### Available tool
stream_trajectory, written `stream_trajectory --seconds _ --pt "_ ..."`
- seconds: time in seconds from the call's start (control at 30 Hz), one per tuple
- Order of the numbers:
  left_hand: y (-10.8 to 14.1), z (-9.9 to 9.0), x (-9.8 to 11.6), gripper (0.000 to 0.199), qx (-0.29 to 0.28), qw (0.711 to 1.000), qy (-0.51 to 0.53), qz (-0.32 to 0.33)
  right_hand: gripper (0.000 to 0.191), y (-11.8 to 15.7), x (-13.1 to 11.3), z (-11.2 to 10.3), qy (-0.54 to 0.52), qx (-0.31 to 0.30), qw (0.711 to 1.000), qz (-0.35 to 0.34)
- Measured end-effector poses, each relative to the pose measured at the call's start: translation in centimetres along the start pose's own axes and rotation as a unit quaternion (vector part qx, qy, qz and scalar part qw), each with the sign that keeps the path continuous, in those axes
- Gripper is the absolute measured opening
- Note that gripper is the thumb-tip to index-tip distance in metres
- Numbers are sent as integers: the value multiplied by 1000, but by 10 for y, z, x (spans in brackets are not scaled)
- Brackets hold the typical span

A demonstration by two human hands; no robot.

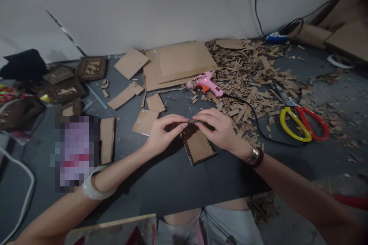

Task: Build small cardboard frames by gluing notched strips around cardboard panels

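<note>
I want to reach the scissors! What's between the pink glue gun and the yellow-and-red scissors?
In the head view, cardboard scraps lie between the pink glue gun and the scissors, with the gun's black cord running through them.

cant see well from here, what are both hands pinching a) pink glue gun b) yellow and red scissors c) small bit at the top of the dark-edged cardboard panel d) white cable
C: the left hand and right hand meet on a small bit at the top edge of the cardboard panel.

wide white bangle [96,189] on left wrist [116,174]; silver band [253,156], dark band [260,159] on right wrist [243,148]; grey shorts [230,224]
</note>
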State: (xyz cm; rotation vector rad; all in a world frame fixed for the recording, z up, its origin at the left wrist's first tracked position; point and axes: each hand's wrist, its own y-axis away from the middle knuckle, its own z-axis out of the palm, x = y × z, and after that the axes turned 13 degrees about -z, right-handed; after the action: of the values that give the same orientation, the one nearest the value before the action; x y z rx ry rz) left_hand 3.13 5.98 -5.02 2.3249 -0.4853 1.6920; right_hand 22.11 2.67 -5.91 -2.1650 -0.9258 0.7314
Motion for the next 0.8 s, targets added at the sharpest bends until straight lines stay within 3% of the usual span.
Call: stream_trajectory --seconds 0.33,0.47,0.8 --pt "0 3 0 18 33 997 -5 -69 5 -1 4 -1 -6 19 999 25" --pt "-1 2 -1 16 41 998 -40 -40 8 -2 8 -3 -26 2 999 25" --pt "0 1 -3 13 -42 995 -82 28 11 -6 15 -14 -113 -110 987 19"
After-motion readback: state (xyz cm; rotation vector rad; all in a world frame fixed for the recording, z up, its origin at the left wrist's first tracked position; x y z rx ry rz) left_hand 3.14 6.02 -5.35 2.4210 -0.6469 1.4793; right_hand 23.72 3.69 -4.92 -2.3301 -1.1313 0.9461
